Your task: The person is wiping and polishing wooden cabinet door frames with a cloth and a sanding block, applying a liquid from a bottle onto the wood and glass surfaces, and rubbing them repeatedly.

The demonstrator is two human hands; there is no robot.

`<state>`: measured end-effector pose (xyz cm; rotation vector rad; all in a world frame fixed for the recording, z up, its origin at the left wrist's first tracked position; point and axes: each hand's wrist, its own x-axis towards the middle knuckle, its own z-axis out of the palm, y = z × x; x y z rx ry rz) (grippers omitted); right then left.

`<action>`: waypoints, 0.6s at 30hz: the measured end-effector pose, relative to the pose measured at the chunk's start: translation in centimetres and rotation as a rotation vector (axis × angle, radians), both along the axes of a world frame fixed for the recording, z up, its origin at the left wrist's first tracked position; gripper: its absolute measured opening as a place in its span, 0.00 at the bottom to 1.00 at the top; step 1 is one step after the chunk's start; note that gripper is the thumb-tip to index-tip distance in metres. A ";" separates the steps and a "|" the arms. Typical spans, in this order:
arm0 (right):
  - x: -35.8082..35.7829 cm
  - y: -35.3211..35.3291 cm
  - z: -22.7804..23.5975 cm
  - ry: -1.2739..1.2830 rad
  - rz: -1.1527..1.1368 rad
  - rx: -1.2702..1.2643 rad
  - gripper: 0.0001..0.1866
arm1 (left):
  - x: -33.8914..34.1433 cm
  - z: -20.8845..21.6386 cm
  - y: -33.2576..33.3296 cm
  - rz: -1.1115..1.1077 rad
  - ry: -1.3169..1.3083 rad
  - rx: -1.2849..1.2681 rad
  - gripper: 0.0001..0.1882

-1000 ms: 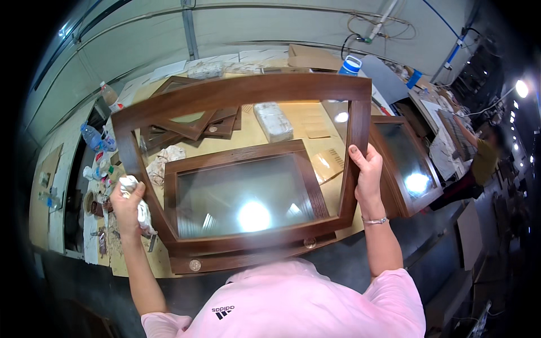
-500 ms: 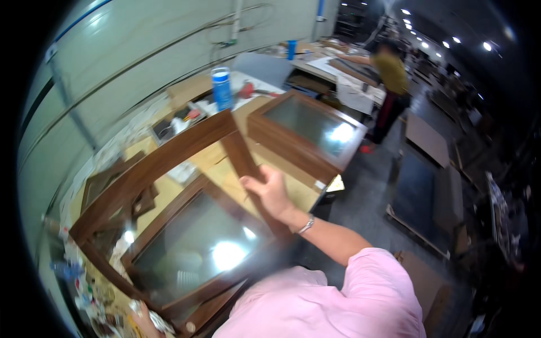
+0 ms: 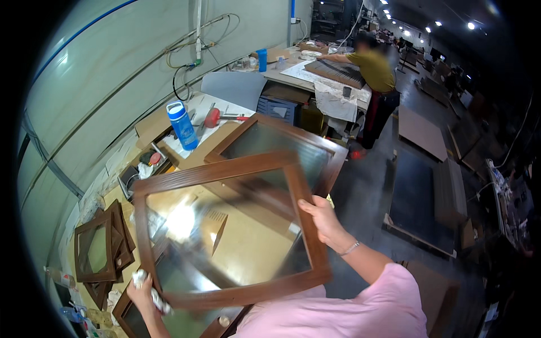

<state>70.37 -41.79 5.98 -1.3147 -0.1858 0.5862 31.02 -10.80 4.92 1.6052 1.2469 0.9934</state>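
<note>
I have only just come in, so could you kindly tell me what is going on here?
A person is holding a wood-framed glass panel over a bench. The right hand grips its right side; the left hand, with a white cloth, is at its lower left corner. A second panel lies beyond it, and smaller frames are stacked to the left. Farther off, a co-worker leans over another table.

I register uneven illumination: the pale wall (image 3: 124, 84) is brightly lit; the right background falls to near-darkness, punctuated by small ceiling lamps (image 3: 471, 26); a white glare spot saturates within the held wooden frame (image 3: 220, 173), whose lower rail shows blur; a co-worker's head (image 3: 366, 42) appears smeared; I observe fisheye curvature toward black corners.
</note>
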 end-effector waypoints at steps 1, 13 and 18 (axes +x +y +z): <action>2.0 -1.2 -0.3 0.004 -0.056 0.013 0.11 | 4.8 1.3 0.2 -0.054 -0.005 -0.112 0.06; 19.3 -4.2 -7.4 0.282 -0.479 0.010 0.09 | 45.0 -0.5 11.6 -0.430 0.562 0.188 0.18; 20.1 -5.0 -7.7 0.196 -0.454 -0.088 0.09 | 51.0 1.0 11.3 -0.516 0.676 0.243 0.21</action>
